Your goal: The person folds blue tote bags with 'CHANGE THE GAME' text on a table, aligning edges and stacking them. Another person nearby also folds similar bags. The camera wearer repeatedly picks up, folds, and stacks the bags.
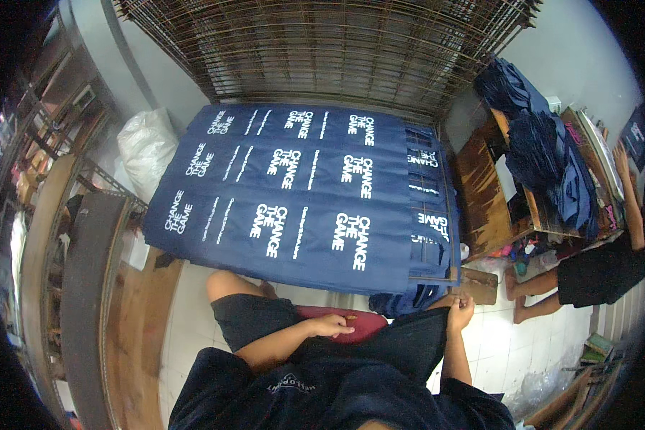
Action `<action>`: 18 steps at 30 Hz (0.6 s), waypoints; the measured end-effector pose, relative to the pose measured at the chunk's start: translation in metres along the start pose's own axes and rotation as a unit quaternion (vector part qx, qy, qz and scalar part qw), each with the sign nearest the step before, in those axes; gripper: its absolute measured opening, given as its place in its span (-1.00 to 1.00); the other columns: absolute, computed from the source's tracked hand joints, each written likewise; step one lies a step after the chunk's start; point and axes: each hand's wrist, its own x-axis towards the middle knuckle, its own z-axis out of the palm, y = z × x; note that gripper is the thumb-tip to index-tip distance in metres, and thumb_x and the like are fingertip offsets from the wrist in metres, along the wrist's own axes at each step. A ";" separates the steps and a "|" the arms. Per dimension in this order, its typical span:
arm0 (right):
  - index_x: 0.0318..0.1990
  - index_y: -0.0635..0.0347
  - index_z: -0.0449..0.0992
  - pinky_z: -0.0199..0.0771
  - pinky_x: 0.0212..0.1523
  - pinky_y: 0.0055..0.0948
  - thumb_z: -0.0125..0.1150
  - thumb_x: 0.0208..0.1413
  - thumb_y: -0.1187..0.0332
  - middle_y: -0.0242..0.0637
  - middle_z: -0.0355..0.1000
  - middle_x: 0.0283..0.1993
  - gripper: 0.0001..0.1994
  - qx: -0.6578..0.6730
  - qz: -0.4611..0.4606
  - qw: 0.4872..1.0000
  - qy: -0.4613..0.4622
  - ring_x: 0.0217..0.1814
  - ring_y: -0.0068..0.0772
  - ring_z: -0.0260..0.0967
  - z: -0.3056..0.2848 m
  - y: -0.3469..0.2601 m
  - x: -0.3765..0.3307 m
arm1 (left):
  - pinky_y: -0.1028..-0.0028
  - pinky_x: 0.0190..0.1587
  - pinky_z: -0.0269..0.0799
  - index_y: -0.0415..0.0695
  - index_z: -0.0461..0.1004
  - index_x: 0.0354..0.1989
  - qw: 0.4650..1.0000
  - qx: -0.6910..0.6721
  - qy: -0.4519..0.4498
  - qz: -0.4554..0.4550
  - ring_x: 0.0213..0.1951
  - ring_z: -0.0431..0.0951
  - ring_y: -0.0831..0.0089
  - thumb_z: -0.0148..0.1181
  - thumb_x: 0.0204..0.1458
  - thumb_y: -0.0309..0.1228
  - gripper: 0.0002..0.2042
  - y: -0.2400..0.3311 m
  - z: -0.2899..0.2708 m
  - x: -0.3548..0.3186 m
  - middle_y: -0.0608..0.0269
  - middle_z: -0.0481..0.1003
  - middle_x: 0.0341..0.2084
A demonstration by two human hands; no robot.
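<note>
A dark cloth (401,344) is being held up at its corner by the right hand (460,309), fingers pinched shut on it, at 5 o'clock. The left hand (331,327) is being rested on the cloth's other edge, fingers loosely curled, near 6 o'clock. Printed navy sheets (294,193) are lying spread at centre; another person (595,272) is seated at 3 o'clock.

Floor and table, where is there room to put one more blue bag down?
The board of navy bags is covered edge to edge. Bare patches: white floor tiles between the board and the wooden plank on the left, and the brown tabletop beside the bags' handles. Crowded: the bench with piled dark cloth.
</note>
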 end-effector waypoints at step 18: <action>-0.21 0.34 0.41 0.32 -0.12 -0.31 0.19 -0.08 0.34 -0.09 0.38 -0.27 -0.70 0.039 -0.025 0.999 0.029 -0.19 -0.08 0.36 0.005 0.002 0.000 | 0.51 -0.54 0.13 -0.08 0.33 -0.59 0.999 -0.041 -0.012 -0.026 -0.57 0.27 0.57 0.04 0.02 0.08 -0.55 0.013 -0.003 -0.005 0.37 0.29 -0.68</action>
